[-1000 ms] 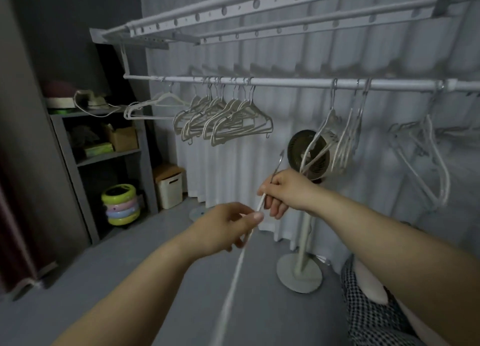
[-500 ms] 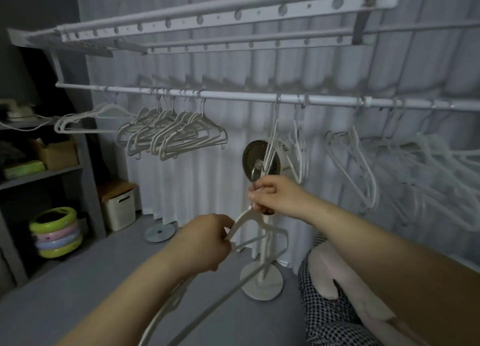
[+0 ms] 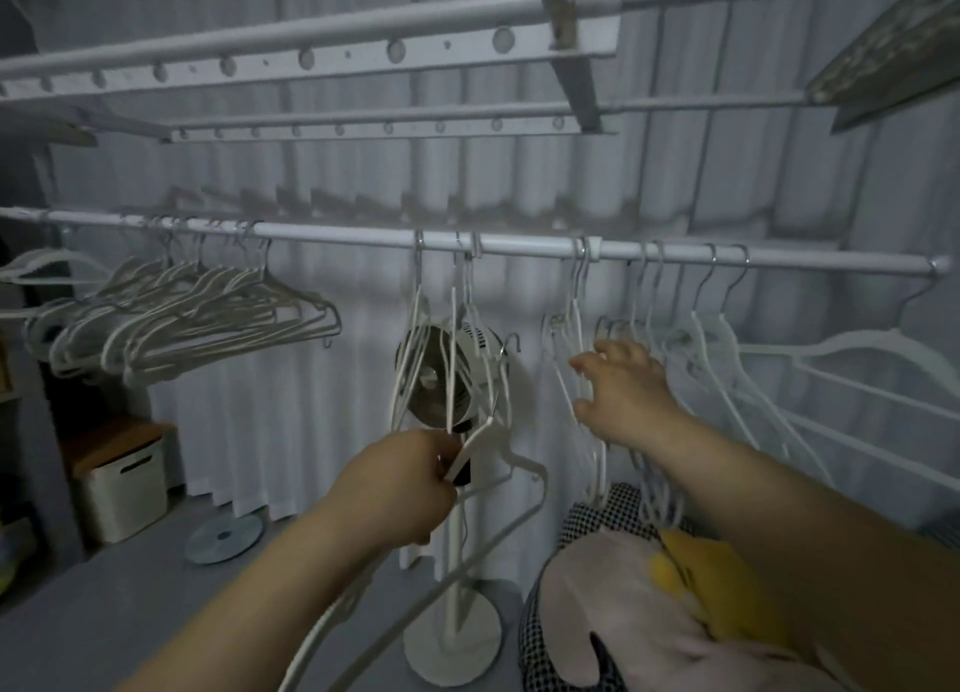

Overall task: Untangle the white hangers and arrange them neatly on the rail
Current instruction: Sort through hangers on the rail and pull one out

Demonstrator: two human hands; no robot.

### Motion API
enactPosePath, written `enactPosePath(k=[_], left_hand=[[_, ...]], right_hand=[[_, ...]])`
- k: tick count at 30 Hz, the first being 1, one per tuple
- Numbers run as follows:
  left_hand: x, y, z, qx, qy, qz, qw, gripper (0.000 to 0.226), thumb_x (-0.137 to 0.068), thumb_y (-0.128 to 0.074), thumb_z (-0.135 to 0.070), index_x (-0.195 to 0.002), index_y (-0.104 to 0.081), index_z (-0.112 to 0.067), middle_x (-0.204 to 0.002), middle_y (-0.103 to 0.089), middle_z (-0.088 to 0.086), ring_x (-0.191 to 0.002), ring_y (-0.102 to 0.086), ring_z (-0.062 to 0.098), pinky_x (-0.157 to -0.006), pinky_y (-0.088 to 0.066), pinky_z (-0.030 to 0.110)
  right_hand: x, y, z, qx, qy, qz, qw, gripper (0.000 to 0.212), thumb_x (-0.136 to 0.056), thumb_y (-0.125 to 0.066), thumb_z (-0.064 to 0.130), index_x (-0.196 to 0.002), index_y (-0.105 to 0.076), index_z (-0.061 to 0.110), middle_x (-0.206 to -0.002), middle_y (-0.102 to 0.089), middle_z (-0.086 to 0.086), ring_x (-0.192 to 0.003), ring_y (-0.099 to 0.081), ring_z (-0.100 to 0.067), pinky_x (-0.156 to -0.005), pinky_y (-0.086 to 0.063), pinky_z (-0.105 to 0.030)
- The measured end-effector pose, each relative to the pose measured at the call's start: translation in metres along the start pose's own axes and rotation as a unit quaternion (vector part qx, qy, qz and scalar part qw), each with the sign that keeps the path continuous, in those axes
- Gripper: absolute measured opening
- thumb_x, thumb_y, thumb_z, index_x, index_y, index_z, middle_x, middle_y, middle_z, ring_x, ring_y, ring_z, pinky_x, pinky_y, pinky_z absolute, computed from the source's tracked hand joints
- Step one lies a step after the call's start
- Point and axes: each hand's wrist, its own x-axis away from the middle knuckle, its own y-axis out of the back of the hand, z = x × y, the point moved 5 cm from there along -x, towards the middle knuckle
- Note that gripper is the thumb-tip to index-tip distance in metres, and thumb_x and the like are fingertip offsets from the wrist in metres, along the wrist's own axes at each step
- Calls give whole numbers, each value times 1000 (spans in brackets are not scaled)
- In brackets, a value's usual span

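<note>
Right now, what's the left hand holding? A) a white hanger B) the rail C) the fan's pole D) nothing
A: the left hand grips a white hanger, held low, below the rail.

My left arm is low and points up toward the middle. My left hand (image 3: pixel 400 488) is curled tight round a white hanger (image 3: pixel 478 439), with the back of the hand facing me. My right arm is stretched out farther and higher. My right hand (image 3: pixel 621 395) is wide, its fingers (image 3: pixel 618 351) spread apart and pointing up and to the left.
</note>
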Motion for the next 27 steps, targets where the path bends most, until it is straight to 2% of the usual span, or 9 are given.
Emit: enactPosePath(k=[2,6,11,15,21,24,25,27], left_hand=[[-12,-6,-14,-4,-4,-2,1000,29,-86,-43,-8,-106,-58,-22,-96,-70,4,-56,-64,19,-54,-52,23],[-25,-27,-31,10,0,16,1000,31,-85,-43,-7,-109,-56,-21,-95,-70,4,-50,-61,12,-48,-49,19],[-21,-41,-45,-7,6,39,999,34,-85,-42,-7,-114,-55,-20,-100,-69,5,-63,-68,21,-53,-52,22],[-24,-36,-53,-22,4,7,1000,29,-85,-42,-5,-107,-58,-13,-95,-71,9,-58,-65,21,-59,-54,26],[-47,-24,-59,-35,23,-33,999,30,-84,-41,-5,-107,-58,-11,-92,-71,12,-72,-71,26,-62,-56,30],[-68,-18,-62,-40,29,-44,998,31,-83,-43,-3,-110,-59,-4,-94,-69,16,-80,-67,30,-71,-56,34],[-76,-15,-63,-31,29,-45,998,30,-83,-44,-3,-109,-59,-2,-89,-67,16,-77,-65,30,-71,-55,34],[-90,-10,-65,-1,30,-42,999,24,-85,-44,-3,-103,-59,1,-69,-62,12,-54,-60,23,-58,-55,30]], right_hand=[[-5,-6,-11,7,11,26,1000,58,-92,-47,29,-144,-23,21,-154,-16,-4,-141,-14,-24,-113,-15,-32],[-13,-13,-24,15,49,51,997,60,-92,-47,23,-145,-19,19,-152,-20,-4,-138,-20,-25,-112,-20,-34],[-18,-16,-29,12,70,67,995,58,-91,-48,23,-143,-25,17,-148,-26,-7,-135,-26,-28,-112,-24,-36],[-20,-16,-32,3,72,65,995,58,-90,-50,20,-142,-26,17,-146,-28,-7,-134,-27,-28,-109,-25,-36],[-23,-12,-38,6,68,53,996,60,-89,-52,23,-142,-25,17,-147,-28,-5,-134,-27,-27,-109,-24,-35],[-25,-12,-41,1,59,49,997,61,-91,-48,25,-145,-19,18,-150,-23,-5,-136,-23,-27,-110,-21,-34],[-26,-13,-42,-1,55,48,997,61,-92,-47,24,-145,-17,18,-150,-22,-5,-137,-22,-27,-110,-21,-34],[-27,-14,-44,2,52,50,997,62,-93,-45,24,-146,-13,18,-151,-20,-4,-137,-21,-26,-111,-20,-34]])
